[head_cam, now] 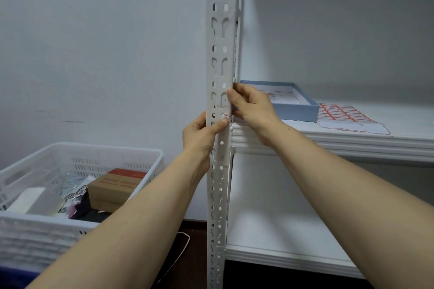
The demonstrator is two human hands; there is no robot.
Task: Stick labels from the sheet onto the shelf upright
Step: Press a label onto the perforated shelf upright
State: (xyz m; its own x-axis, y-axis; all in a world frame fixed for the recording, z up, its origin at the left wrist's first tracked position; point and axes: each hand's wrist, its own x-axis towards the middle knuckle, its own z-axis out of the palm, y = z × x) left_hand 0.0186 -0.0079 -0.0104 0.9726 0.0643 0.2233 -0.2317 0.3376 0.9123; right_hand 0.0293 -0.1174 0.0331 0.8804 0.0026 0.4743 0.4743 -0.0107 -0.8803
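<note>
Left hand [199, 134]: thumb and fingers clasp shelf upright [220, 37]. Right hand [254, 108]: pinches shelf upright edge. Label sheet [340, 114]: lies on shelf [352, 143].

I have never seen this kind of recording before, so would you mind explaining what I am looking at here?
There is no machine: a person wears a camera on the head, so this single picture looks forward and down at their two bare arms. The left hand grips the white perforated shelf upright, thumb pressed on its front. The right hand pinches the upright's right edge, where a bit of a red-printed label shows. On the shelf lie the label sheet and an open blue box. At lower left stands a white crate holding a cardboard box.
</note>
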